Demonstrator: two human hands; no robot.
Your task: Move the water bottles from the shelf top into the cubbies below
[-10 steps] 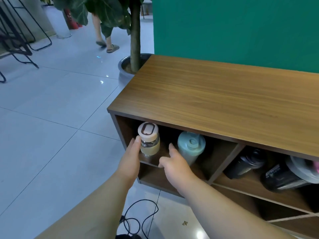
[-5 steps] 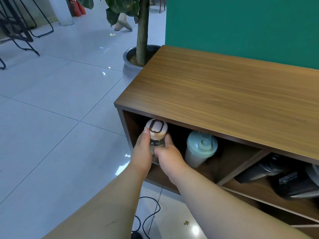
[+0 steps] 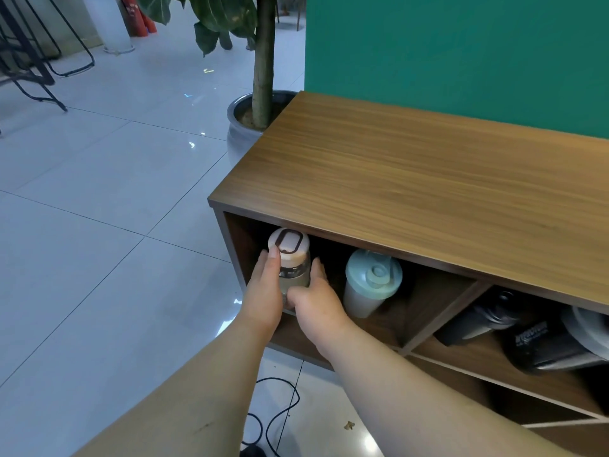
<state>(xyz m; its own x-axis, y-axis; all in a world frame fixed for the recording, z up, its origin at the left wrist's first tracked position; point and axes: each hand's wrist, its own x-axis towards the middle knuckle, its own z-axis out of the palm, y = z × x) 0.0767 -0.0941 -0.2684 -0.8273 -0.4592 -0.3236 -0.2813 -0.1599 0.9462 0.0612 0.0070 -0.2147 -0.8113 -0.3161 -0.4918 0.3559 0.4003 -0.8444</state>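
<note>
A clear bottle with a cream lid (image 3: 290, 247) stands in the upper left cubby of the wooden shelf (image 3: 412, 192). My left hand (image 3: 263, 291) wraps its left side, thumb on the lid's edge. My right hand (image 3: 313, 300) clasps its lower right side. Beside it in the same cubby stands a mint-lidded shaker bottle (image 3: 370, 282). Two black bottles (image 3: 487, 319) (image 3: 553, 344) lie in the cubby to the right, with a grey lid (image 3: 590, 331) at the frame edge. The shelf top carries no bottles.
A potted tree (image 3: 260, 103) stands at the shelf's far left corner against a green wall (image 3: 461, 54). A black cable (image 3: 276, 417) loops on the tiled floor below my arms. Black metal chair frames (image 3: 29, 67) stand far left.
My right hand has closed onto the cream-lidded bottle, joining the left hand, and both have stayed on it for the last half second.
</note>
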